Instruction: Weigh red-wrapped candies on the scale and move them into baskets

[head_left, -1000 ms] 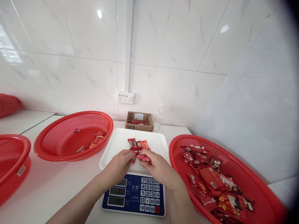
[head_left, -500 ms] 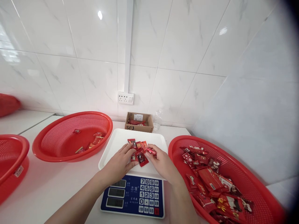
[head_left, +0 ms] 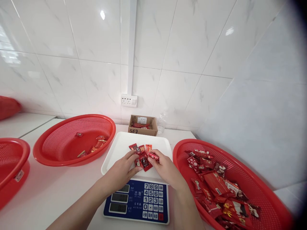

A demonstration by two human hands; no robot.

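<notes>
Arranging red packets (head_left: 145, 161) on the scale tray (head_left: 117, 148), apparently; right hand (head_left: 166, 165) pinching one packet (head_left: 153, 156), left hand (head_left: 125, 165) with grip loosely spread against others. Next move likely calls for easing the right grip.

There are two hands (head_left: 121, 169), three baskets (head_left: 57, 143), one scale (head_left: 137, 209).

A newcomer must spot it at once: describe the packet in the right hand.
Start at the blue-fronted scale. Over its white tray, the right hand pinches the packet, red with pale marks. It alone sits in that hand's grip; the other packets there lie clustered by the left hand.
</notes>
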